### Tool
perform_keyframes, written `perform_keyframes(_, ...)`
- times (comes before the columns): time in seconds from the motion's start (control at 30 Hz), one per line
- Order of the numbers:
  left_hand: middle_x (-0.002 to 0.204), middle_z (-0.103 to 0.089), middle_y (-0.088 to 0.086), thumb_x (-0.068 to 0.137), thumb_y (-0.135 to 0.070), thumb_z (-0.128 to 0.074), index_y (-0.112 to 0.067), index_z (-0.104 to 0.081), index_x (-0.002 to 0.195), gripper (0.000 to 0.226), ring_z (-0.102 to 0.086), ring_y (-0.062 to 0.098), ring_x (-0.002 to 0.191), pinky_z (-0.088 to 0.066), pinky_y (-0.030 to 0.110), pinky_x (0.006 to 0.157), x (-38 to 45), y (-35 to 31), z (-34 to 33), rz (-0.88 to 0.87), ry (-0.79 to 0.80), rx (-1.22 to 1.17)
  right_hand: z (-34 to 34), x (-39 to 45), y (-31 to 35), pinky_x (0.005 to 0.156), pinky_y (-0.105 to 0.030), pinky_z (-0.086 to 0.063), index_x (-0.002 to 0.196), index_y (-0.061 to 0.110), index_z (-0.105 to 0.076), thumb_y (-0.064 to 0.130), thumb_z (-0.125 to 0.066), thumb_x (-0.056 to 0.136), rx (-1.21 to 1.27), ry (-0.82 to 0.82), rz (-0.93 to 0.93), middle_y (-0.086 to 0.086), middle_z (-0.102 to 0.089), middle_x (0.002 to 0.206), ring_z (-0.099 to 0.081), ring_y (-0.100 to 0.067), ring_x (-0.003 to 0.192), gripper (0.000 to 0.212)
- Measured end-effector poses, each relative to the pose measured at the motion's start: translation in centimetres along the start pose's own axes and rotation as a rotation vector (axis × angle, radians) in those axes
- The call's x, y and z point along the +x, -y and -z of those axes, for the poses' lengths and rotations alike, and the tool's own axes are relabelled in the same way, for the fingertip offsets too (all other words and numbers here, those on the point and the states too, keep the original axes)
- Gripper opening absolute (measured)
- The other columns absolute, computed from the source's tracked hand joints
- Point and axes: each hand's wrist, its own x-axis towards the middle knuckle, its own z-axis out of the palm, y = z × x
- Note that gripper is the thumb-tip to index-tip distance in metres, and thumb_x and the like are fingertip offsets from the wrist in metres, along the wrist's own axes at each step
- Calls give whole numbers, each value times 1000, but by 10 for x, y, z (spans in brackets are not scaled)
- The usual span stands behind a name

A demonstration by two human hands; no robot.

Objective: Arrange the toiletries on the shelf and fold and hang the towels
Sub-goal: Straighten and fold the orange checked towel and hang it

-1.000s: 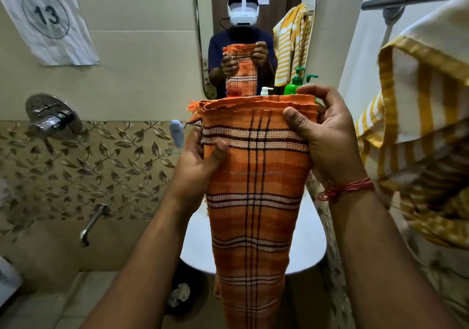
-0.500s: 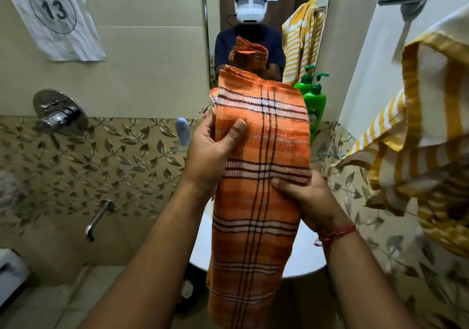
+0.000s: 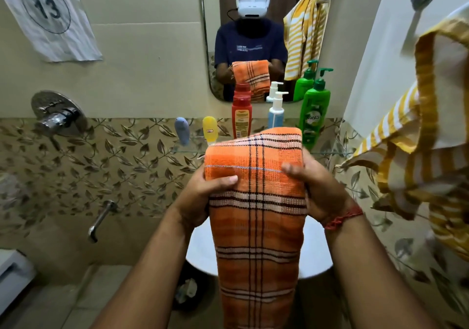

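We gripped the folded orange towel (image 3: 256,176) with both hands, left (image 3: 200,196) and right (image 3: 317,189), fingers curled around its edges; squaring those edges before hanging seemed wise.

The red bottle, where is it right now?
In the head view the red bottle stands on the glass shelf below the mirror, between the yellow bottle and the white pump bottle.

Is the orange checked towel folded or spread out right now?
Folded: the orange towel is doubled over at the top, gripped by the left hand and right hand.
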Motion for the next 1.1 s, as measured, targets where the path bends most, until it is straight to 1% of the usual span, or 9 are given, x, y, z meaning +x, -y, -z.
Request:
perform_keyframes(0.13, 101, -75, 7, 68, -9, -80, -15, -58, 120, 57, -72, 29, 98, -59, 37, 79, 15, -4, 0, -69, -95, 68, 6, 0, -11, 90, -43, -57, 132, 12, -50, -6, -64, 77, -90, -85, 2, -18, -68, 120, -66, -35, 112, 59)
perform_keyframes(0.3, 109, -76, 7, 52, -50, -95, -13, -58, 124, 89, -73, 24, 101, -61, 35, 77, 16, -3, 8, 152, 85, 59, 5, 18, 0, 86, -44, -59, 137, 1, -45, -6, -59, 87, -23, -211, 48, -21, -67, 119, -67, -35, 107, 53)
perform_keyframes(0.5, 115, -72, 18, 74, -18, -84, -6, -62, 124, 56, -70, 34, 106, -60, 44, 85, 37, 8, 3, -7, -140, 55, 24, 14, 3, 99, -50, -51, 150, 10, -35, 19, -44, 99, 208, -59, 82, -24, -50, 145, -52, -40, 131, 53)
perform_keyframes(0.57, 110, -72, 18, 84, -13, -76, 1, -59, 125, 46, -70, 34, 102, -60, 46, 85, 48, 5, -7, -44, -204, 35, 30, 8, -5, 97, -48, -52, 147, 8, -38, 21, -60, 91, 86, -75, 36, -21, -56, 140, -54, -38, 129, 61)
perform_keyframes(0.63, 106, -72, 18, 89, -16, -69, 5, -56, 125, 43, -70, 34, 100, -59, 47, 86, 58, 2, -14, -75, -249, 22, 31, 5, -12, 96, -46, -54, 139, 6, -46, 13, -72, 82, -58, -93, 8, -18, -63, 130, -60, -36, 122, 64)
perform_keyframes(0.73, 116, -69, 21, 95, -25, -64, -3, -54, 129, 42, -68, 37, 108, -55, 50, 94, 61, 1, -8, -80, -188, 50, 28, 14, -12, 89, -42, -56, 131, 2, -52, -3, -67, 84, -202, -224, 57, -16, -69, 119, -67, -31, 110, 50)
perform_keyframes(0.87, 121, -72, 15, 86, -33, -71, -12, -55, 132, 53, -69, 33, 112, -56, 49, 94, 60, 3, 13, 82, -132, 289, 26, 29, -8, 86, -45, -58, 126, 2, -56, 3, -65, 91, -181, -397, 34, -19, -71, 114, -71, -33, 103, 37)
perform_keyframes(1.0, 98, -77, 6, 88, -35, -75, -5, -64, 116, 43, -74, 27, 96, -57, 35, 76, 74, 5, 16, 54, -393, 468, 27, 38, -11, 92, -56, -55, 123, 5, -58, 11, -68, 91, -163, -507, -21, -21, -71, 114, -70, -36, 104, 35)
perform_keyframes(1.1, 105, -76, 6, 80, -44, -79, -9, -59, 120, 56, -74, 21, 99, -59, 40, 86, 79, 7, 10, 6, -484, 436, 28, 37, -7, 96, -57, -53, 130, 5, -51, 5, -62, 93, -126, -448, -52, -23, -65, 123, -65, -38, 113, 38)
